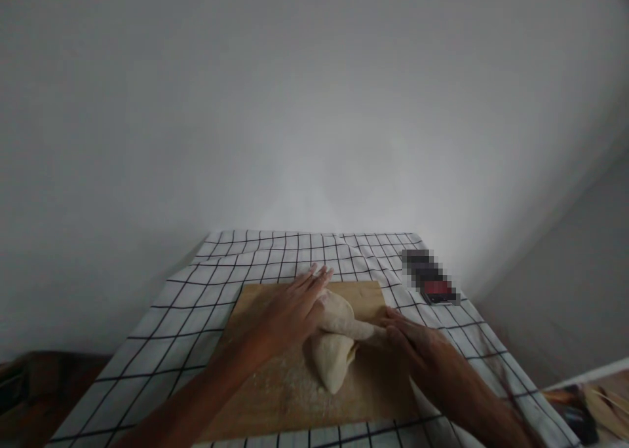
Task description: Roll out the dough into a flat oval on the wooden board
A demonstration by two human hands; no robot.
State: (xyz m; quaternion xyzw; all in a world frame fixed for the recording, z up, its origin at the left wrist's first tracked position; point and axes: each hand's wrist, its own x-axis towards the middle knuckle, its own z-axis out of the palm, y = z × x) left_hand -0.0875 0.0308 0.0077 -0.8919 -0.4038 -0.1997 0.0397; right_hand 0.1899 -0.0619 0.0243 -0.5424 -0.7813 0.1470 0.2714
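Note:
A pale lump of dough [331,363] lies on a wooden board [265,402], bulging out on the near and far sides of a rolling pin [361,330]. The pin runs crosswise over it and looks dusted with flour. My left hand [304,304] lies over the pin's left end, its fingers stretched out and whitened at the tips; that end is hidden beneath the palm. At the right end, my right hand [413,336] has its fingers closed around the pin.
Loose flour is scattered on the board near the dough. A white tablecloth [162,343] with black grid lines covers the table. To the right lies a dark, pixelated flat object [432,281] with a red patch. A pale wall [314,107] rises behind the table.

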